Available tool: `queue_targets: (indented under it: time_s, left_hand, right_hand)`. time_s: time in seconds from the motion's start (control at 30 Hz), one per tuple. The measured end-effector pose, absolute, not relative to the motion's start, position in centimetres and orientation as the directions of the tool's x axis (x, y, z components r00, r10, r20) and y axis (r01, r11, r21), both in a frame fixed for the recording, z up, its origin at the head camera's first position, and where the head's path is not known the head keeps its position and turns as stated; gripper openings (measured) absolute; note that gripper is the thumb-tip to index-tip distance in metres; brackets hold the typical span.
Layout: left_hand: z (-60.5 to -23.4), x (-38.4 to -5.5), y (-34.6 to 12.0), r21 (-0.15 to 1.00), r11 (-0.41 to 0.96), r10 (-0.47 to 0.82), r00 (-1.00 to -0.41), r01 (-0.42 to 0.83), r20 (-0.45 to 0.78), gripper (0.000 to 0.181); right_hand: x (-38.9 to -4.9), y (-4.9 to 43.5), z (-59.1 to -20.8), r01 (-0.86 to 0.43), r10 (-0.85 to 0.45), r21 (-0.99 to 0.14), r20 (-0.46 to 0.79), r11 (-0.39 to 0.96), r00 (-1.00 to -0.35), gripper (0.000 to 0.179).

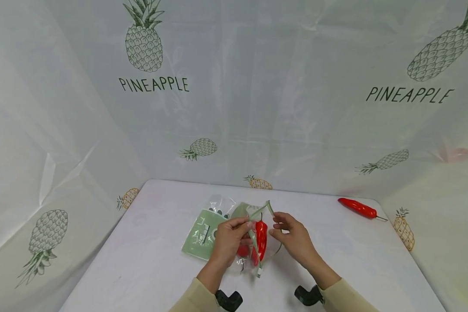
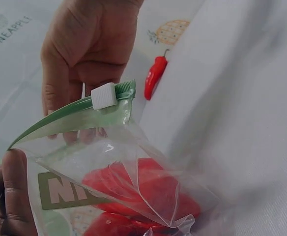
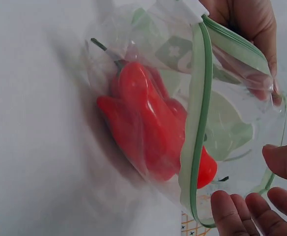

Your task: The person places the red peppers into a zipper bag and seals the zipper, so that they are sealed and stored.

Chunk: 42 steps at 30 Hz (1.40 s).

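My left grip (image 1: 228, 240) pinches the green-edged zip bag (image 3: 196, 123) mid-bench, a red pepper (image 1: 261, 238) inside running near to far, stem at the far end; my right grip (image 1: 294, 238) stands loosely parted by its mouth. Pineapple-printed sheeting (image 1: 257, 108) surrounds the white bench (image 1: 140, 260). A loose pepper (image 1: 356, 207) lies far right, stem rightward, and my left grip partly hides a green packet (image 1: 196, 242) at left.

Zip bag (image 3: 196, 123) – clear, glossy plastic; peppers (image 3: 146, 118) smooth, shiny; tabletop (image 1: 140, 255) – matt
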<state>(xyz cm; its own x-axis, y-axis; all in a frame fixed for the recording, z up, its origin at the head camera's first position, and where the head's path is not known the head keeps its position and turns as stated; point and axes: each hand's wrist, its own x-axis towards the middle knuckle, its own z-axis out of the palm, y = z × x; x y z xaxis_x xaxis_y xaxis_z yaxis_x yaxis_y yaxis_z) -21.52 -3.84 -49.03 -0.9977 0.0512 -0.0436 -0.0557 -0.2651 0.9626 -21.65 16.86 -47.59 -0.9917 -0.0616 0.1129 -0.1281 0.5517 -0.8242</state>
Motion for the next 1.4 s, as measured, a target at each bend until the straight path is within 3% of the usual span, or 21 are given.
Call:
queue_targets:
  time_s: [0.7,1.4]
  left_hand:
    - [-49.4,-21.3,-3.7,0.973,-0.223,0.056,-0.997,-0.061,-0.050,0.033]
    - [-49.2,-21.0,-3.6,0.977,-0.202,0.046,-0.997,-0.073,-0.065,0.030]
  right_hand:
    - [-22.6,20.9,-47.3,-0.116,-0.009,-0.794,0.138,0.597,-0.990,0.051]
    - [-24.1,26.6,-47.0,-0.142,0.020,-0.686,0.223,0.714,-0.975,0.057]
